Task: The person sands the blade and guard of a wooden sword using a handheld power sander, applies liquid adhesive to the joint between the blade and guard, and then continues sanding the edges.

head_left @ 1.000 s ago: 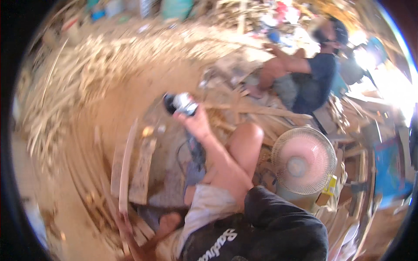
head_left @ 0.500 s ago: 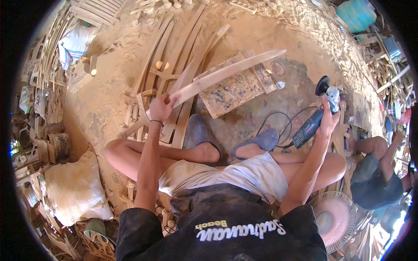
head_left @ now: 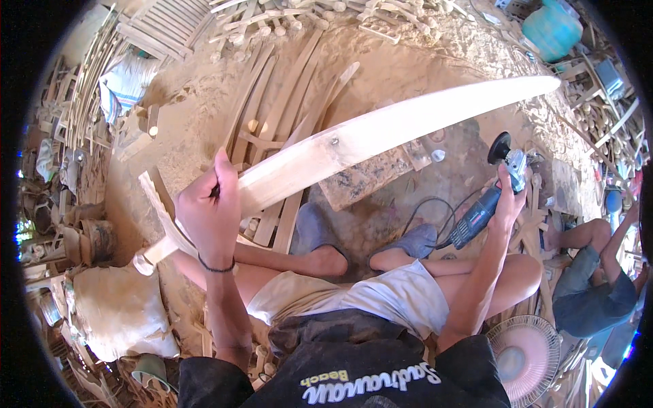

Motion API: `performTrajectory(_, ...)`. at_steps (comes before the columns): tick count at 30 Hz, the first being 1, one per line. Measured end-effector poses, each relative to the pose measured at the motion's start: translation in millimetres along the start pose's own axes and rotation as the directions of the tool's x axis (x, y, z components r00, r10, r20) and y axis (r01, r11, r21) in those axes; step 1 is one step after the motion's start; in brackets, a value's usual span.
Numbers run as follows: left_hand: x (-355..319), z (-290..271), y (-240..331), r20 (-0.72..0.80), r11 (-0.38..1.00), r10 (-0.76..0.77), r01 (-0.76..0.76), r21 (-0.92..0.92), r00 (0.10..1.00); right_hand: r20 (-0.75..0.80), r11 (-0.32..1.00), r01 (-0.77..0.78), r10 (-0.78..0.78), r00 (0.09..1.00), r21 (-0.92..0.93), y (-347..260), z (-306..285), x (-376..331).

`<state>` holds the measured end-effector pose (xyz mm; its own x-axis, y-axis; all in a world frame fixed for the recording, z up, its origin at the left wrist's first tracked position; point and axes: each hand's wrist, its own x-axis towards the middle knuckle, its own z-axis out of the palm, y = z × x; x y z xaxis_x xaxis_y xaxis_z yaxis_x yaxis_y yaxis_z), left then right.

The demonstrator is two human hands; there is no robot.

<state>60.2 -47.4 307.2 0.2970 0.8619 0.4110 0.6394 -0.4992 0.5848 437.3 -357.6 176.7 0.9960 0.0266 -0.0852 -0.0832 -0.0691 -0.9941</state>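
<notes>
My left hand (head_left: 212,214) is closed round a curved wooden sword (head_left: 401,126) by the base of its pale blade. The sword's flat crosspiece (head_left: 163,207) and short handle (head_left: 158,253) stick out beyond my wrist at the lower left. Its tip reaches far to the upper right, over the floor. In my right hand (head_left: 509,197) is an angle grinder (head_left: 481,212), gripped round its body near the head. A dark round disc (head_left: 500,147) faces upward at its far end. The grinder is apart from the sword.
A dusty wooden block (head_left: 371,178) lies beyond my feet, partly under the blade. Several long wood strips (head_left: 282,102) lie left of it. The grinder's black cord (head_left: 435,204) loops on the floor. A pink fan (head_left: 520,353) stands at my right; another person (head_left: 588,285) sits beyond it.
My left hand has raised the wooden sword closer to me, so it looks larger and its handle shows. The grinder in my right hand has barely moved.
</notes>
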Motion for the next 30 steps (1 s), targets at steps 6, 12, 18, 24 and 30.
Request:
performTrajectory(6, -21, -12, 18, -0.025, 0.992, -0.088, 0.085, -0.095, 0.996, -0.009, 0.998, -0.019, 0.019, 1.000, -0.053, 13, -8, 5)
performTrajectory(12, -27, -12, 25, -0.059, 0.977, -0.123, 0.111, -0.182, 0.991, -0.016, 0.998, -0.010, 0.009, 1.000, -0.062, 14, -10, 5)
performTrajectory(18, -28, -27, 17, -0.041, 0.979, -0.136, 0.128, -0.161, 0.990, -0.016, 0.996, -0.023, 0.022, 1.000, -0.082, 16, 0, 2)
performTrajectory(24, -35, -17, -5, 0.625, 0.894, -0.275, 0.434, -0.114, 0.731, 0.041, 0.999, -0.023, 0.024, 0.999, -0.041, 27, -13, 11)
performTrajectory(30, -80, -24, -4, 0.760, 0.044, 0.478, 0.876, 0.479, -0.440, 0.052, 0.999, -0.048, 0.048, 0.997, -0.006, 15, -8, 2)
